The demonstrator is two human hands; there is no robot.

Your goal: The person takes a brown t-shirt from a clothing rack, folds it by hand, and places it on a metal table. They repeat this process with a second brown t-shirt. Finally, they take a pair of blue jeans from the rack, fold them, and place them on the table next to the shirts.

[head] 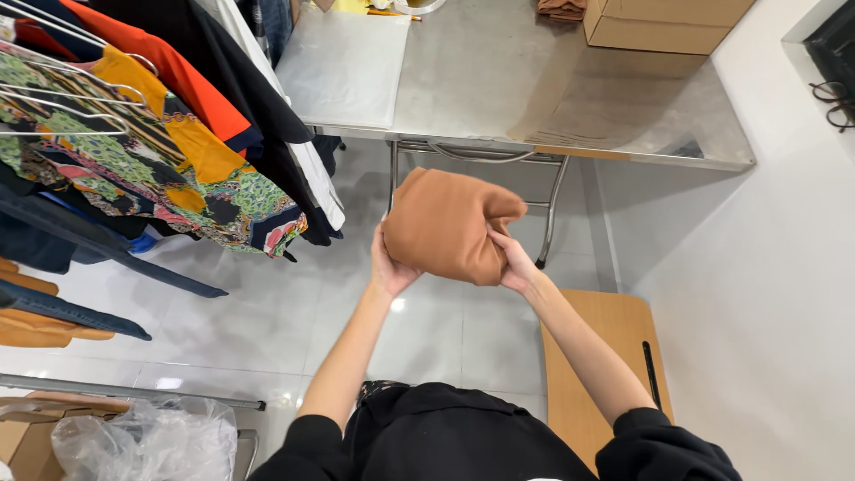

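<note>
Both hands hold a folded rust-brown garment (448, 221) in the air in front of me, below the edge of a steel table (499, 62). My left hand (388, 265) cups its lower left side from beneath. My right hand (514, 260) grips its lower right corner, fingers tucked into a fold. Black sleeves cover both upper arms.
A rack on the left carries hanging clothes (151, 142) on wire hangers, patterned, orange and black. On the table lie a clear plastic bag (343, 67) and a cardboard box (663, 22). A wooden stool (601, 356) stands at my right. A crumpled plastic bag (134, 441) sits at the lower left.
</note>
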